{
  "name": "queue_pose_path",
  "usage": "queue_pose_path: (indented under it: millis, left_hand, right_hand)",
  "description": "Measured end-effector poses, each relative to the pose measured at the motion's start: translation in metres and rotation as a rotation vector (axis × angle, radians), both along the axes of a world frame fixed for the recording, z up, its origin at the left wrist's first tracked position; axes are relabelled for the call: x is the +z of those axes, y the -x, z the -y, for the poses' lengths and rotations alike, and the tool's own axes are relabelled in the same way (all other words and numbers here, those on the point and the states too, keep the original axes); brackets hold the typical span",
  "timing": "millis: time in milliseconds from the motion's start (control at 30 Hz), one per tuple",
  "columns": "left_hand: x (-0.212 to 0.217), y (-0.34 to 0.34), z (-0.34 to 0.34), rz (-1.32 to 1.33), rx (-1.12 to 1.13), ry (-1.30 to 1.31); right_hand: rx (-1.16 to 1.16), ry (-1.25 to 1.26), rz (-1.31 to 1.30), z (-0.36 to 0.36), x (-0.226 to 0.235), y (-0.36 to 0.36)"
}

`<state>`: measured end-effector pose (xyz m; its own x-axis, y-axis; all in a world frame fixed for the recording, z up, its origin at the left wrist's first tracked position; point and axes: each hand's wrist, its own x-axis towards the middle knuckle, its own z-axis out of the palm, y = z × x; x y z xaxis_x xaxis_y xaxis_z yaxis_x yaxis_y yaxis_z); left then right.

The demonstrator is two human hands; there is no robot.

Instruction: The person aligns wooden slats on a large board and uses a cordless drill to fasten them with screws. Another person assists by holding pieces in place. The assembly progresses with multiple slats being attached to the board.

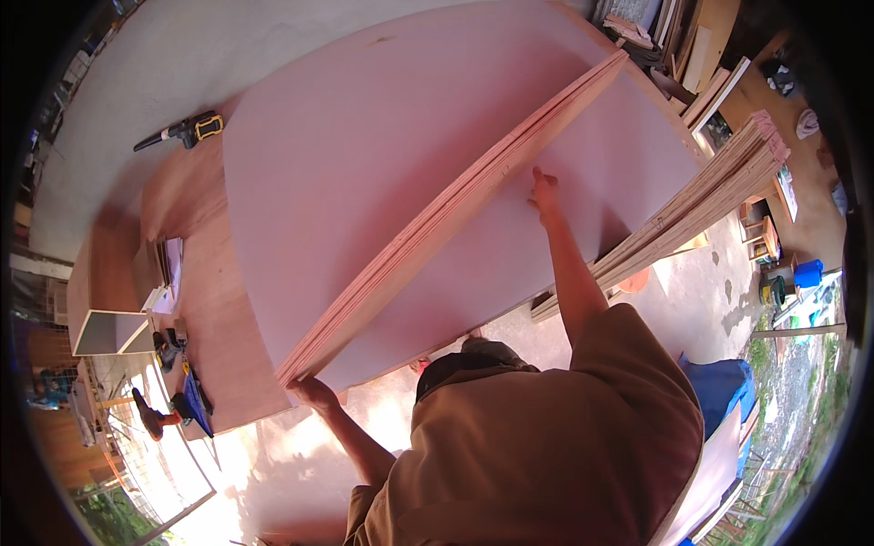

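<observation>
A long bundle of thin wood strips (455,198) lies slantwise over a large pale pinkish board (328,173). At its near left end, my left hand (314,393) is closed on the strips, though its fingers are partly hidden. My right arm reaches farther forward. Over the board, just right of the bundle's middle, my right hand (544,194) has its fingers apart and seems to hold nothing.
A second strip bundle (683,209) slants past the board's right side. At left are a black and yellow power tool (193,130), an open wooden box (114,329) and a red and black tool (153,416). Offcuts (701,64) lean at the far right; a blue cover (719,387) is nearer.
</observation>
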<state>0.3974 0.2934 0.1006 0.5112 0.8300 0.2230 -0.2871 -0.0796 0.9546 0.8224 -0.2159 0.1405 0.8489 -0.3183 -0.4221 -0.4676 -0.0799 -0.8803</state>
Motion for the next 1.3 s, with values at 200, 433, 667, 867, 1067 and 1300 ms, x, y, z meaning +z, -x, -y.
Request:
queue_pose_path:
  millis: [200,433,667,867,1067,1300]
  left_hand:
    - [-0.066,0.020,-0.014,-0.002,-0.209,0.078]
    - [-0.019,0.029,-0.013,0.027,-0.343,-0.072]
    - [0.071,0.006,0.003,-0.268,-0.252,0.013]
    - [0.076,-0.001,-0.001,-0.163,-0.305,0.193]
    - [0.078,-0.002,0.002,-0.252,-0.256,0.116]
    - [0.094,-0.001,0.000,-0.291,-0.316,0.060]
  right_hand:
    - [-0.061,-0.109,0.101,-0.043,0.010,0.123]
    - [-0.005,-0.069,0.056,-0.075,-0.002,0.190]
    - [0.043,-0.053,0.073,-0.085,-0.015,0.217]
    - [0.071,-0.045,0.101,-0.095,-0.025,0.222]
    - [0.251,0.195,0.362,-0.115,-0.014,0.217]
    - [0.262,0.164,0.356,-0.183,0.034,0.198]
